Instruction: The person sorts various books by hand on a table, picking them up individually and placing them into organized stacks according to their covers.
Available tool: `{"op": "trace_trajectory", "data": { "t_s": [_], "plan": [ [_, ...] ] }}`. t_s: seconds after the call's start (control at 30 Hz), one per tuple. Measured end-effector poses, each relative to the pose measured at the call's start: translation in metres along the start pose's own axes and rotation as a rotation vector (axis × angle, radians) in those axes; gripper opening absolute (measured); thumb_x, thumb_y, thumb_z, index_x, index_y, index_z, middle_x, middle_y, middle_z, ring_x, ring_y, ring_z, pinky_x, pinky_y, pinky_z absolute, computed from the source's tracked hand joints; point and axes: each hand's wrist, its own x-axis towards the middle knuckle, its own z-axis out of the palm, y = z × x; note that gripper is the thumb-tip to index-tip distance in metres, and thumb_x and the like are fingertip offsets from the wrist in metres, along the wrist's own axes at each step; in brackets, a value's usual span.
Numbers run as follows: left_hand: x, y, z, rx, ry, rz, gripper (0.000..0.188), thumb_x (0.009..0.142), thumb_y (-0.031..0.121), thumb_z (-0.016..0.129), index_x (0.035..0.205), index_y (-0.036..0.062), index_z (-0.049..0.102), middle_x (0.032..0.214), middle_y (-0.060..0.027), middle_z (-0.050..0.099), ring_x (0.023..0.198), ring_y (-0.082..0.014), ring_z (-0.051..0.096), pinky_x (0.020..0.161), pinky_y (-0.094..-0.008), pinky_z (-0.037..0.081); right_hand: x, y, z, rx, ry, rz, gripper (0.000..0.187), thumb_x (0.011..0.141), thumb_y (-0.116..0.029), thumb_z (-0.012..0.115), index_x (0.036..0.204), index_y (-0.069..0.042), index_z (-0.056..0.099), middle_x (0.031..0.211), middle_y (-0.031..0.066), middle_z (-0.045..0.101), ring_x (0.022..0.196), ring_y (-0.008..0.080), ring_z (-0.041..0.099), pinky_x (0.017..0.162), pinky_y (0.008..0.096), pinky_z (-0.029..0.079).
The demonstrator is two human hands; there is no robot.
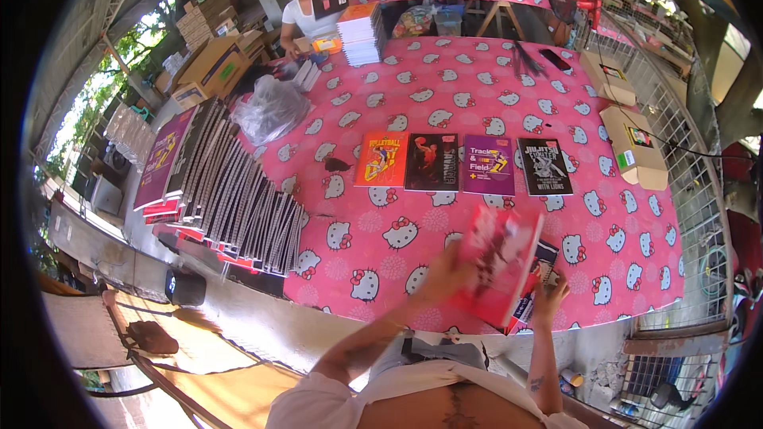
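Note:
Near the front edge of the pink table, my left hand (443, 276) is closed on a red book (501, 262), slightly blurred and held tilted. My right hand (550, 300) grips a dark book (547, 256) by its lower right side; the red book covers much of it. Beyond my hands lies a row of books: an orange one (382, 160), a black one with a red figure (431, 163), a purple one (488, 165) and a black-and-grey one (545, 167).
Many spiral-bound books (238, 199) lean in a long stack at the left, beside a clear plastic bag (273, 109). A co-worker (314, 20) sits behind a book pile (362, 36). Cardboard pieces (634, 147) and a phone (555, 60) lie on the right.

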Motion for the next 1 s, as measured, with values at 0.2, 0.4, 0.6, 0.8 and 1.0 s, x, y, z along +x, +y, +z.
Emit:
{"op": "trace_trajectory", "data": {
  "t_s": [0.2,0.4,0.6,0.8,1.0],
  "plan": [
    [0.102,-0.017,0.025,0.672,0.188,0.273,0.065,0.079,0.033,0.069,0.13,-0.0011,0.047,0.108,-0.0225,0.057,0.108,-0.0413,0.055,0.089,-0.0486,0.047,0.01,0.028,-0.05,0.379,-0.052,0.149,0.038,0.09,-0.006,0.061,0.126,-0.005,0.053,0.118,0.0139,0.045,0.092,0.0204,0.059,0.072,0.032,0.054],
    [0.225,-0.073,-0.096,0.933,0.237,-0.376,0.058,0.082,0.035,0.07,0.118,-0.0061,0.052,0.116,-0.0253,0.057,0.106,-0.0412,0.059,0.085,-0.0473,0.051,-0.006,-0.042,-0.063,0.362,-0.081,0.046,0.036,0.091,-0.002,0.06,0.126,-0.005,0.054,0.122,0.0088,0.047,0.099,0.0171,0.061,0.079,0.0316,0.051],
    [0.189,0.028,-0.083,0.801,-0.008,0.344,0.022,0.082,0.011,0.066,0.101,0.0023,0.06,0.096,-0.0209,0.066,0.092,-0.0365,0.066,0.076,-0.0459,0.052,0.02,-0.18,-0.042,-0.295,0.037,-0.638,0.052,0.08,-0.01,0.072,0.129,-0.01,0.052,0.122,0.0156,0.051,0.097,0.029,0.062,0.082,0.038,0.052],
    [0.207,0.091,-0.128,0.018,-0.18,0.441,0.028,0.085,0.021,0.07,0.107,0.0042,0.067,0.087,-0.0121,0.066,0.075,-0.0244,0.063,0.067,-0.0381,0.05,0.028,-0.222,-0.024,-0.038,-0.542,-0.284,0.041,0.085,-0.015,0.069,0.124,-0.008,0.056,0.097,0.012,0.065,0.082,0.0234,0.066,0.074,0.0338,0.054],
    [0.243,-0.16,-0.236,1.209,0.415,-0.253,0.041,0.089,0.04,0.057,0.111,0.0056,0.062,0.09,-0.0189,0.067,0.081,-0.036,0.066,0.068,-0.0486,0.05,0.018,-0.072,-0.046,0.621,-0.238,0.186,0.036,0.091,-0.012,0.064,0.121,0.004,0.054,0.099,0.0114,0.065,0.088,0.0195,0.064,0.078,0.0328,0.052]
  ]
}}
